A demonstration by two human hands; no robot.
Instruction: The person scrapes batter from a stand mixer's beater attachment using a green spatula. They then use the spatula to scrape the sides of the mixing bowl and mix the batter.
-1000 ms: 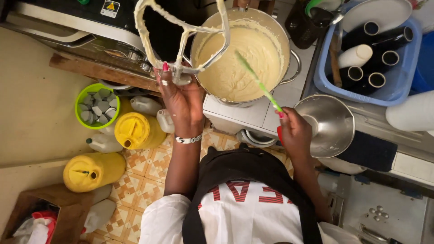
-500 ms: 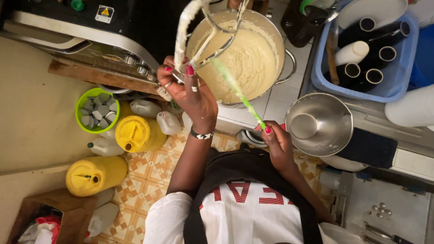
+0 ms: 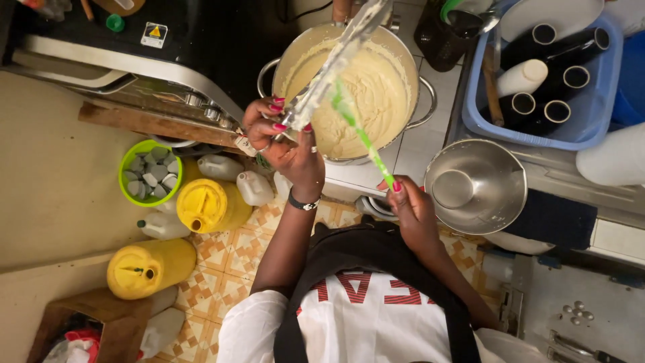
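The big steel pot (image 3: 349, 94) of pale batter stands on the tabletop (image 3: 430, 87) and serves as the marker for everything else. Left of the pot is a dark stove (image 3: 168, 60). To the pot's right sits a blue tub (image 3: 544, 128) holding dark tubes and a white one, and just below that, lower right of the pot, an upturned steel bowl (image 3: 477, 185). On the tiled floor (image 3: 222, 269), down and left of the pot, stand two yellow jugs (image 3: 211, 205), a green bucket (image 3: 149, 173) of grey pieces and a few white bottles (image 3: 254, 187).

Over the pot, a batter-coated beater (image 3: 336, 64) slants from its left rim up toward its far side. The left hand (image 3: 279, 134), at the pot's left rim, is closed around the beater's lower end, fingers wrapped tight, a watch (image 3: 304, 203) on the wrist. A green spatula (image 3: 359, 131) runs from the batter's middle down past the pot's near rim. The right hand (image 3: 410, 205), just below the pot, pinches the spatula's handle end between fingers and thumb. Spatula blade and beater meet over the batter.
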